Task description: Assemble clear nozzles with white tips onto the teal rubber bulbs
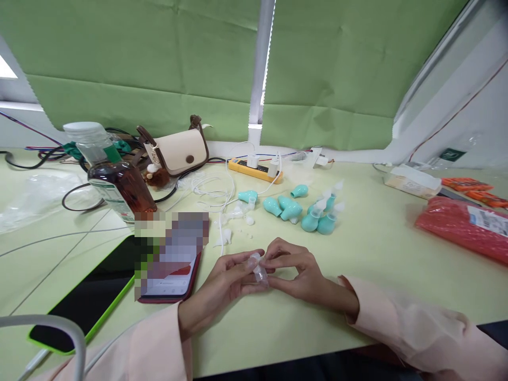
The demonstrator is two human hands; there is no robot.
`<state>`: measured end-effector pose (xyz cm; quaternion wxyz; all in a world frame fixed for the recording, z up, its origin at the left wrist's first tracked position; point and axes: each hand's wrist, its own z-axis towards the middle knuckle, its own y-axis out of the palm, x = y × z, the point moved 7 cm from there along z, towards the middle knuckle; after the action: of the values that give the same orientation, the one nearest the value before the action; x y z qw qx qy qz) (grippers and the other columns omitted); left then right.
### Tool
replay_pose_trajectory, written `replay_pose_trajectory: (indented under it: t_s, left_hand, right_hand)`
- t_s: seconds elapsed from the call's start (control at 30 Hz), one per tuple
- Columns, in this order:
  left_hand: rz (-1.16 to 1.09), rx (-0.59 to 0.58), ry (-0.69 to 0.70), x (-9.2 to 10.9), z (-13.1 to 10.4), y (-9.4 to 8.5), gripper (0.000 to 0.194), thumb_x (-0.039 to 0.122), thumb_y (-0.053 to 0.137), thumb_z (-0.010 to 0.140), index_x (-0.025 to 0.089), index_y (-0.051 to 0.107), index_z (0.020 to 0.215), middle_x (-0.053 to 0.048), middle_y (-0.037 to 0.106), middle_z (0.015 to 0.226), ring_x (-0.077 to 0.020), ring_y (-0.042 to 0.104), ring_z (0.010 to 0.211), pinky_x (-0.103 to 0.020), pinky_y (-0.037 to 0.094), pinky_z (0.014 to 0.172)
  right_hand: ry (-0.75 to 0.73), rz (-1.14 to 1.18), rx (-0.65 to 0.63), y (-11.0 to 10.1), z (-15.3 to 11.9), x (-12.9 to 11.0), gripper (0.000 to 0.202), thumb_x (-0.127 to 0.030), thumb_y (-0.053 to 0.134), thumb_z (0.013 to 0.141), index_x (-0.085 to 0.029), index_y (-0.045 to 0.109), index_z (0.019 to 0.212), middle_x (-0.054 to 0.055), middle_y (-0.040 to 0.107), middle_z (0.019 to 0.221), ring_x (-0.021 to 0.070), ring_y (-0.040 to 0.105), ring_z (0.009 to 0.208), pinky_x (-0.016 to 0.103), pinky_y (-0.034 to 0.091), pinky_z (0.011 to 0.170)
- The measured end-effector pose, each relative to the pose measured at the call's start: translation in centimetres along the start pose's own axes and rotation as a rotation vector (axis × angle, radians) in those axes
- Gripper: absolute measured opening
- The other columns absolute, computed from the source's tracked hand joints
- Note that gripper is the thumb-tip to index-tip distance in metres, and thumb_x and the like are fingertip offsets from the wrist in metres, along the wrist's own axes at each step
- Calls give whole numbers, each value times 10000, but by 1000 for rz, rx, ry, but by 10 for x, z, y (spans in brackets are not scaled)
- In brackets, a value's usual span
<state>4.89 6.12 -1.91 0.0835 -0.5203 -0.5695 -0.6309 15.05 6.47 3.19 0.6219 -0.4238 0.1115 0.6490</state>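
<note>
Close to the table's front edge, my left hand (230, 276) is closed round a small translucent plastic piece (260, 273), its thumb lying along the side. My right hand (299, 269) meets it from the other side, thumb and fingertips pinched at the piece; the fingers cover part of it. Beyond my hands lie several teal rubber-like bulbs (291, 207). A further cluster of teal bulbs (326, 223) carries translucent tips. Loose clear plastic parts (237, 211) and a small clear piece (225, 236) rest to the left of the bulbs.
Two phones, one green-edged (93, 293) and one with a lit screen (174, 264), lie left of my hands. Behind them stand a bottle of brown liquid (123, 185) and a cream handbag (180, 151). A yellow power strip (254, 170) sits at the back, a red package (462, 225) at right.
</note>
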Motion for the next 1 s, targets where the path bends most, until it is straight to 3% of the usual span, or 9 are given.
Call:
replay_pose_trajectory:
  t_s: [0.3, 0.43, 0.5, 0.6, 0.67, 0.77, 0.87, 1.0]
  left_hand:
    - [84, 51, 7, 2, -2, -4, 316, 153, 662, 686, 110, 584, 989, -71, 678, 767, -170, 623, 761, -304, 476, 733]
    - [139, 73, 16, 3, -2, -5, 306, 167, 655, 693, 89, 559, 973, -78, 675, 737, -163, 629, 715, -318, 479, 731]
    - [175, 110, 3, 3, -3, -6, 334, 171, 665, 680, 93, 532, 976, -82, 676, 730, -171, 633, 694, -320, 486, 696]
    - [206, 152, -5, 2, -3, -9, 391, 133, 709, 619, 123, 495, 946, -91, 683, 773, -181, 638, 699, -302, 487, 660]
    - [224, 150, 1, 2, -3, -9, 373, 117, 721, 599, 126, 497, 898, -104, 684, 814, -191, 639, 740, -297, 482, 682]
    - [250, 142, 12, 2, -4, -9, 364, 114, 719, 600, 119, 507, 896, -121, 679, 852, -205, 633, 793, -308, 471, 729]
    - [243, 108, 26, 3, -5, -7, 388, 140, 706, 622, 109, 501, 950, -130, 670, 858, -206, 636, 758, -338, 472, 737]
    - [226, 54, 19, 2, -3, -3, 345, 243, 600, 735, 97, 501, 1031, -86, 624, 785, -141, 586, 642, -318, 495, 643]
  right_hand:
    - [-30, -22, -28, 3, -3, 0, 290, -153, 691, 614, -219, 643, 893, 25, 568, 748, 132, 532, 687, 277, 461, 591]
    - [-34, -68, -68, -5, 6, -2, 279, -191, 624, 690, -199, 599, 967, 42, 567, 794, 136, 539, 699, 282, 472, 599]
    - [-60, -204, -24, -18, 15, 2, 261, -200, 576, 731, -188, 574, 992, 58, 565, 834, 146, 536, 729, 292, 472, 619]
    - [-132, -644, 2, -35, 31, 11, 235, -216, 534, 754, -172, 565, 983, 97, 551, 944, 202, 499, 862, 351, 439, 710]
    - [-103, -1003, -112, -37, 39, 26, 258, -195, 493, 762, -163, 552, 1011, 123, 518, 1056, 266, 433, 967, 419, 385, 759]
    - [58, -1424, -268, -44, 43, 50, 402, -129, 468, 728, -141, 466, 1130, 158, 430, 1198, 340, 352, 1039, 513, 287, 783]
    - [179, -1574, -353, -49, 41, 67, 476, -32, 437, 685, -123, 433, 1153, 170, 478, 1136, 324, 377, 1015, 541, 225, 794]
    - [202, -1581, -402, -48, 41, 73, 431, 60, 399, 640, -148, 539, 990, 125, 558, 977, 271, 439, 932, 532, 197, 812]
